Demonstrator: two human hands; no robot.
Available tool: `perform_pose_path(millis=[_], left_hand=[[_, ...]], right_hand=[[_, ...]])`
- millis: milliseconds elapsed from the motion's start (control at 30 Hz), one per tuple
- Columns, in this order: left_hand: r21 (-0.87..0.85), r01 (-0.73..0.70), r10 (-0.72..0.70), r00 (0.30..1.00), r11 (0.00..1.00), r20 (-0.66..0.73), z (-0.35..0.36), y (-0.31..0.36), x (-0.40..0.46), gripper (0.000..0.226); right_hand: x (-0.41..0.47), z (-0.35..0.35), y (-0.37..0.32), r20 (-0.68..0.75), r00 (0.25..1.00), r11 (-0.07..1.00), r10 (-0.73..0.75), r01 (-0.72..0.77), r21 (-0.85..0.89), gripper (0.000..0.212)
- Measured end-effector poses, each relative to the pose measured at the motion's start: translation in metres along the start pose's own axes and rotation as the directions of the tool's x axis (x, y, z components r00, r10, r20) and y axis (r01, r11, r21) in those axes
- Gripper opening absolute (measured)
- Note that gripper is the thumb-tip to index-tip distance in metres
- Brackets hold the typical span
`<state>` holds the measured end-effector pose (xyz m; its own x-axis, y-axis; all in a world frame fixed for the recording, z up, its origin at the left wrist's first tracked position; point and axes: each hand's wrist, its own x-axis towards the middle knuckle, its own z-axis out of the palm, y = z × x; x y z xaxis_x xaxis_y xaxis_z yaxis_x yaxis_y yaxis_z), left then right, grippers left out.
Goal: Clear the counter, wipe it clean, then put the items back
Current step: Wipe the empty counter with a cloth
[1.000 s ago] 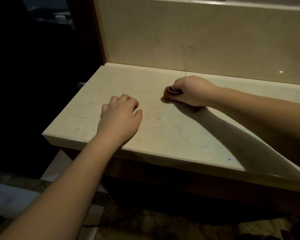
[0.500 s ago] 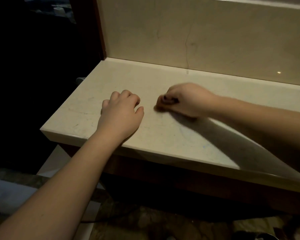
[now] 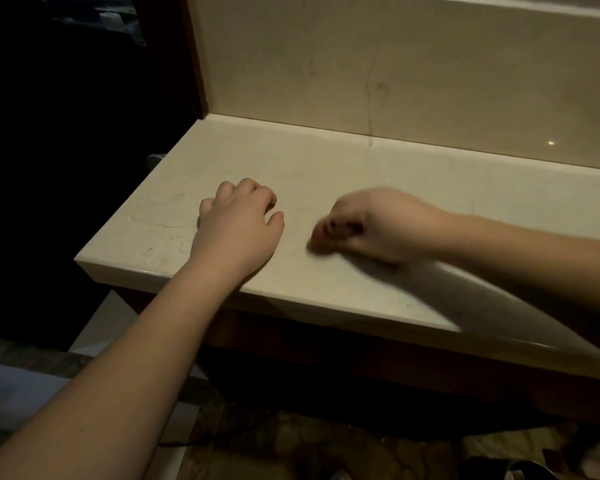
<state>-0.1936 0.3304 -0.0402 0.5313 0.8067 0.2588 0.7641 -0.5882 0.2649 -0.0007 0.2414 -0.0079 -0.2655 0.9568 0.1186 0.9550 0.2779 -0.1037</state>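
Note:
A cream stone counter (image 3: 326, 161) runs from the middle left to the right edge, with nothing standing on it. My left hand (image 3: 238, 226) rests palm down near its front left corner, fingers loosely bent and holding nothing. My right hand (image 3: 371, 225), blurred by motion, is curled into a fist on the counter just right of it. Its fingers grip a small dark cloth (image 3: 331, 227), of which only a bit shows between them.
A cream stone backsplash (image 3: 413, 64) rises behind the counter. A dark wooden post (image 3: 174, 57) borders it on the left, with a dark room beyond. Below the counter's front edge lie a dark wood panel (image 3: 361, 358) and patterned floor (image 3: 291, 452).
My right hand has slid with the cloth toward me and to the left across the counter. My left hand has stayed in place.

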Motion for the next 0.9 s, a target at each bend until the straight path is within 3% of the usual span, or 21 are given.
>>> perform_pose_path(millis=[67,133,233,300,333,400,467,567,633,700,800,900], left_hand=[[0.007,0.000,0.000,1.000,1.000,-0.005,0.001,0.000,0.001,0.034],[0.008,0.000,0.000,1.000,1.000,-0.008,0.002,-0.001,0.001,0.034],[0.009,0.004,-0.004,1.000,1.000,-0.001,0.001,0.000,0.002,0.034],[0.011,0.006,-0.006,1.000,1.000,0.010,0.001,0.000,0.001,0.034],[0.012,0.006,-0.006,1.000,1.000,0.011,0.001,0.000,0.001,0.034],[0.013,0.010,-0.010,1.000,1.000,0.008,0.000,0.000,0.001,0.034],[0.018,0.014,-0.014,1.000,1.000,0.007,0.000,0.001,0.001,0.035],[0.030,0.015,-0.016,1.000,0.999,0.014,0.001,0.001,0.001,0.035],[0.027,0.017,-0.018,1.000,0.999,0.015,0.000,0.002,0.001,0.035],[0.025,0.019,-0.019,1.000,1.000,0.016,-0.001,0.002,0.001,0.035],[0.023,0.018,-0.018,1.000,1.000,0.014,-0.002,0.003,0.000,0.035],[0.024,0.018,-0.018,1.000,1.000,0.011,-0.001,0.003,-0.001,0.035]], right_hand=[[-0.025,0.003,-0.030,0.053,0.977,0.976,-0.208,0.204,0.071,0.021],[-0.029,-0.001,-0.034,0.066,0.966,0.964,-0.249,0.242,0.108,0.024],[-0.002,-0.005,0.004,-0.001,1.000,1.000,-0.014,0.014,-0.009,0.040],[0.014,-0.010,0.032,-0.029,0.982,0.977,0.188,-0.190,-0.093,0.052],[0.017,-0.010,0.036,-0.042,0.975,0.968,0.218,-0.222,-0.116,0.055],[0.010,-0.007,0.020,-0.033,0.989,0.980,0.146,-0.149,-0.131,0.058],[-0.011,-0.005,-0.010,-0.014,1.000,0.998,-0.028,0.027,-0.055,0.059],[-0.037,-0.005,-0.029,0.065,0.975,0.975,-0.213,0.207,0.081,0.035],[-0.034,-0.009,-0.013,0.075,0.985,0.985,-0.153,0.146,0.087,0.045],[-0.019,-0.011,0.020,0.013,1.000,0.999,0.025,-0.025,-0.028,0.060],[-0.003,-0.017,0.053,0.018,0.966,0.958,0.257,-0.253,-0.135,0.050],[-0.019,-0.014,0.030,0.013,0.994,0.990,0.106,-0.104,-0.100,0.050]])
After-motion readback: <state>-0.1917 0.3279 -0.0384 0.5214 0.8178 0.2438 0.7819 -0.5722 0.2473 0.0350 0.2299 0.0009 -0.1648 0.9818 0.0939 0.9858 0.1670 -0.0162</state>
